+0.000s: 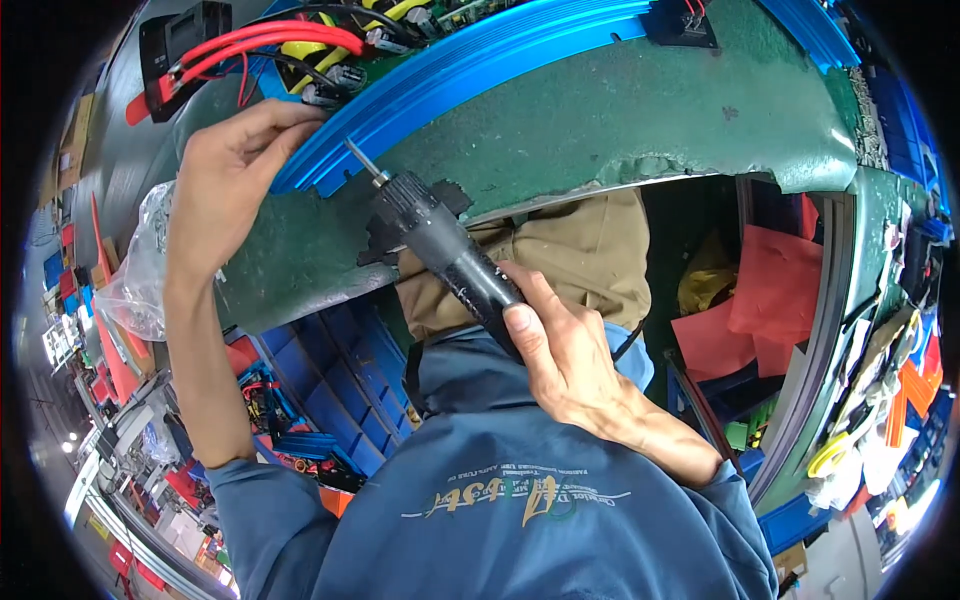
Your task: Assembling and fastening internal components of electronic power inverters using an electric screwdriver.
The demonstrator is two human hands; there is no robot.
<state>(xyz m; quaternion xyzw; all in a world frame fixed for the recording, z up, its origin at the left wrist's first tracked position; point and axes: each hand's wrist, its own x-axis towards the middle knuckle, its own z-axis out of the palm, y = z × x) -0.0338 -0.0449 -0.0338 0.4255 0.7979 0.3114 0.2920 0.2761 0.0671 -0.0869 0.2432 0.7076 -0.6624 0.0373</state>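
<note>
The shirt (470,545) is lying nearest. The right hand (572,358) is gripping the driver (445,245), its bit (361,156) pointing at the rail (450,95) beyond; the left hand (222,185) is bunching fingers at the rail's near end, hold unclear. Fastening is apparently occurring, calling for bit alignment next.

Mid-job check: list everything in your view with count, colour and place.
Power screwdriver: one, black, in the right hand
Long metal profile: one, blue, across the table
Second profile: one, blue, upper right
Electronic parts: several, mixed colours, behind the long profile
Thick cables: several, red, upper left
Table: one, green, before the person
Sheets: several, red, below the table, right
Plastic bag: one, clear, left
Background clutter: uncountable, mixed, both sides
Shirt: one, blue, on the person
Left hand: one, bare, fingers at the long profile's left end
Right hand: one, bare, lower centre
</note>
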